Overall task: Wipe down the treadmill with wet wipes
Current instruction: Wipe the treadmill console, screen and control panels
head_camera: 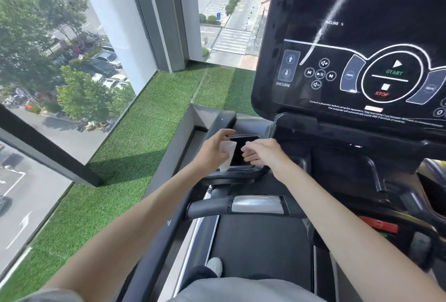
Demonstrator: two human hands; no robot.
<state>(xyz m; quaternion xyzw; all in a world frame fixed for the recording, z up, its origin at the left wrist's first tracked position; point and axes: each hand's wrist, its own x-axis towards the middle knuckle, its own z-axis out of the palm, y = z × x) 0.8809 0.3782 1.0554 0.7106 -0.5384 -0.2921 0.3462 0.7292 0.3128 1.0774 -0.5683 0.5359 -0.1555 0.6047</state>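
My left hand (213,151) holds a thin white wet wipe (228,150) over the left tray (241,157) of the black treadmill (261,248); my right hand (264,154) is curled just beside it, and I cannot tell whether it holds anything.

— What's beyond the glass?
— Tall windows (36,43) show sunlit trees (82,99) and a car park (106,63) below.
— The floor?
— Artificial turf (135,137), meeting a white pillar (113,17) and a dark window frame (48,154).

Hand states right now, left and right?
Left hand: holds the white wipe.
Right hand: fingers curled, whether holding anything cannot be told.
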